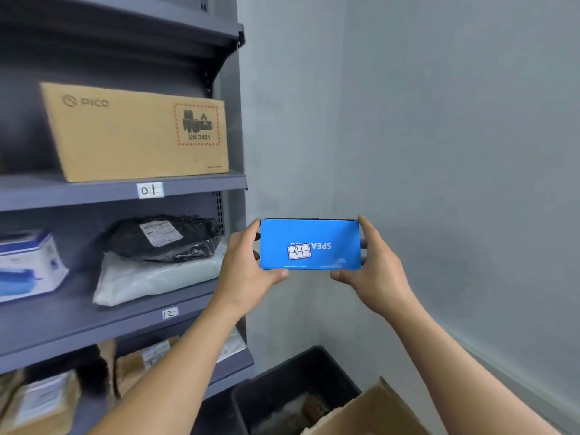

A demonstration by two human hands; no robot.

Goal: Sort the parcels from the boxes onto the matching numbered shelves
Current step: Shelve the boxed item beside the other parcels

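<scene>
A blue box [317,237] with an upside-down white sticker reading "01" is held up in front of the wall, to the right of the grey shelving. My left hand [243,262] grips its left end, thumb under the bottom edge. My right hand [375,262] grips its right end the same way. On the shelf edge up and to the left sits a white label "01" [150,190], under a brown PICO carton [138,133]. One shelf lower there is a label "12" [169,313].
The "12" shelf holds a black bag [163,237] on a white bag [157,281] and a blue-and-white box [28,265]. Brown parcels [40,400] fill the shelf below. A dark bin [292,387] and an open cardboard box [370,412] stand on the floor.
</scene>
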